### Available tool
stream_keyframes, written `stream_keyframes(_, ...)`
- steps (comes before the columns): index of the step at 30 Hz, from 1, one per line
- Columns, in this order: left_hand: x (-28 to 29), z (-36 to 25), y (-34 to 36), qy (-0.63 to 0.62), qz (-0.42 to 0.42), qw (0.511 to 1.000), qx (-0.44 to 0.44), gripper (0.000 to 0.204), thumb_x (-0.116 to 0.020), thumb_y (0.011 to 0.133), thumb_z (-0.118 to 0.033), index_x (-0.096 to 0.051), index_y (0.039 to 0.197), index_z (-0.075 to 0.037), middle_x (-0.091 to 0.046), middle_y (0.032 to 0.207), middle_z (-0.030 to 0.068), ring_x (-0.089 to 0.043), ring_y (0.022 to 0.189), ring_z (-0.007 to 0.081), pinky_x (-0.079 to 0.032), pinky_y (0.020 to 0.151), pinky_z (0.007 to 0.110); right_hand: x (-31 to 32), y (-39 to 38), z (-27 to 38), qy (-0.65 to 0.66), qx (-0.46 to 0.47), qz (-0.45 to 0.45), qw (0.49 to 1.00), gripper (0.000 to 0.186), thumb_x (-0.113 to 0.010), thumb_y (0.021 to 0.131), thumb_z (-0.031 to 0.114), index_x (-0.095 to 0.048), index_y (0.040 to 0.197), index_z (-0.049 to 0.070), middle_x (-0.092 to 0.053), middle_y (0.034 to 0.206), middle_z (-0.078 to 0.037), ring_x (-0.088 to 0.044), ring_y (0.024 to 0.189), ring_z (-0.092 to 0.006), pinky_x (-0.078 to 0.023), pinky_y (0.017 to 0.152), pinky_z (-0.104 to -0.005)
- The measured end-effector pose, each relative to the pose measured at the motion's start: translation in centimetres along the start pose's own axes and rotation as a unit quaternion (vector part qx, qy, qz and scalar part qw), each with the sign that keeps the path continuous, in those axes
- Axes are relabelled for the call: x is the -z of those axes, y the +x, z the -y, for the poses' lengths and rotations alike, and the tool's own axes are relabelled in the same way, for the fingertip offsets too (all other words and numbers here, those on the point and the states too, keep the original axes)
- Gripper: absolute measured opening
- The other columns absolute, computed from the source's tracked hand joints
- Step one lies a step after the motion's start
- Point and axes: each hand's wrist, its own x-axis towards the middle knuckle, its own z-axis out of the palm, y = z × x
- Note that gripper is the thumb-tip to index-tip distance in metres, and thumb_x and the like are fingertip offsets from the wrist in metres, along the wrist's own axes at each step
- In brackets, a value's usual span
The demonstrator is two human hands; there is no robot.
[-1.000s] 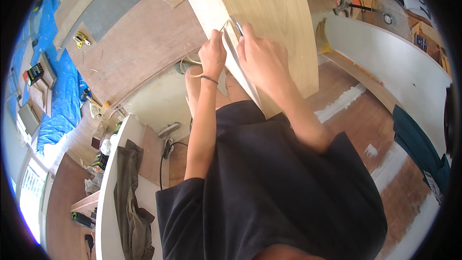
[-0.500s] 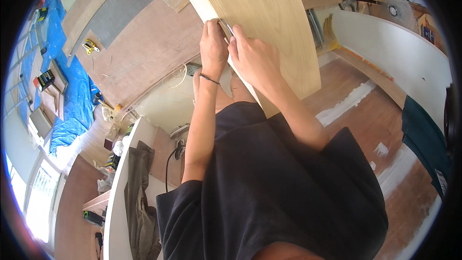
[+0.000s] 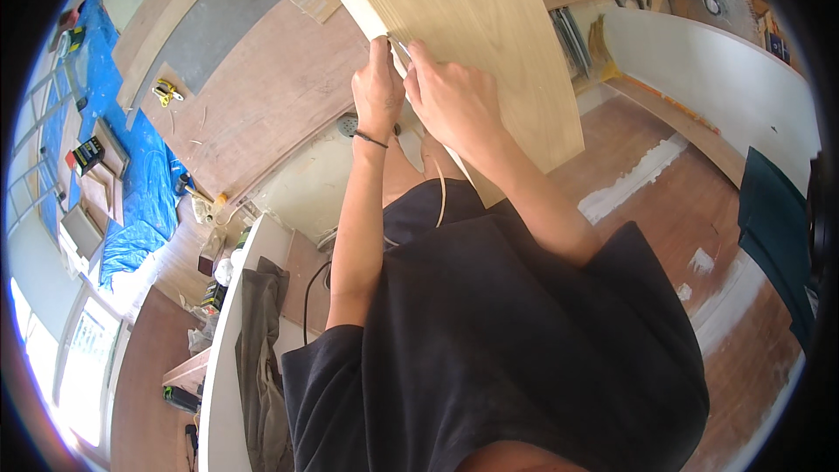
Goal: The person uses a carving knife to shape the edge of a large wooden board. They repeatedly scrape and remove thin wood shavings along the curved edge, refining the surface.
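A pale wood-grain board (image 3: pixel 476 44) stands in front of me, its long narrow edge running down toward my legs. My right hand (image 3: pixel 454 100) is closed around a slim silvery knife (image 3: pixel 398 44), whose blade lies against that edge; its handle is hidden in my fingers. Close beside it on the left, my left hand (image 3: pixel 378 92) is closed with the fingertips at the same edge, and what it pinches is hidden. A thin pale strip (image 3: pixel 441 197) dangles below my hands over my dark shorts; its upper end is out of sight.
On a brown plywood sheet (image 3: pixel 262 87) lie yellow-handled pliers (image 3: pixel 166 93) and thin offcuts. Blue plastic sheeting (image 3: pixel 135 227) covers the floor at left. A white partition (image 3: pixel 699 52) and a fan (image 3: pixel 712 4) stand at right. Grey cloth (image 3: pixel 260 341) hangs over a white panel edge.
Both hands have shifted slightly left along the board's edge, the knife with them. The thin strip now hangs over my shorts; earlier a curled strip showed left of my wrist.
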Motion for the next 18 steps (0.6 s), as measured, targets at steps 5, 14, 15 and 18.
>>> stream_keyframes(5,-0.27,-0.2,0.06,-0.029,-0.009,1.0,0.007,0.023,-0.052,0.087,0.001,-0.047,0.109,-0.004,-0.061,0.075,0.0214,-0.058,0.059,0.0414,-0.044,0.047,0.045,-0.42,0.04,0.3,-0.009,-0.01,0.002,1.0,0.02,-0.055,0.089,0.019,-0.053,0.102,0.004,-0.057,0.053,-0.011,-0.059,0.046,-0.0289,-0.045,0.041,-0.0399)
stream_keyframes(14,0.04,-0.13,0.06,-0.038,-0.001,0.999,0.002,0.024,-0.051,0.087,0.003,-0.047,0.109,-0.004,-0.063,0.078,0.0205,-0.059,0.061,0.0415,-0.046,0.048,0.044,-0.4,0.17,-0.01,-0.005,-0.011,0.013,1.0,0.022,-0.057,0.088,0.018,-0.054,0.105,0.003,-0.057,0.052,-0.011,-0.06,0.045,-0.0282,-0.045,0.039,-0.0395)
stream_keyframes(15,0.02,-0.09,0.07,-0.037,-0.001,0.999,0.003,0.024,-0.051,0.087,0.003,-0.047,0.109,-0.004,-0.063,0.079,0.0206,-0.059,0.061,0.0416,-0.046,0.048,0.044,-0.39,0.21,0.0,-0.005,-0.011,0.014,1.0,0.022,-0.057,0.088,0.018,-0.053,0.105,0.003,-0.058,0.053,-0.011,-0.06,0.045,-0.0284,-0.045,0.039,-0.0396)
stream_keyframes(18,-0.01,-0.3,0.1,-0.04,-0.006,0.999,0.0,0.025,-0.051,0.087,0.003,-0.048,0.11,-0.004,-0.064,0.08,0.0208,-0.06,0.063,0.0419,-0.046,0.049,0.045,-0.32,0.23,-0.03,-0.001,-0.007,0.013,1.0,0.022,-0.057,0.088,0.018,-0.053,0.105,0.003,-0.059,0.055,-0.011,-0.061,0.047,-0.029,-0.045,0.04,-0.0399)
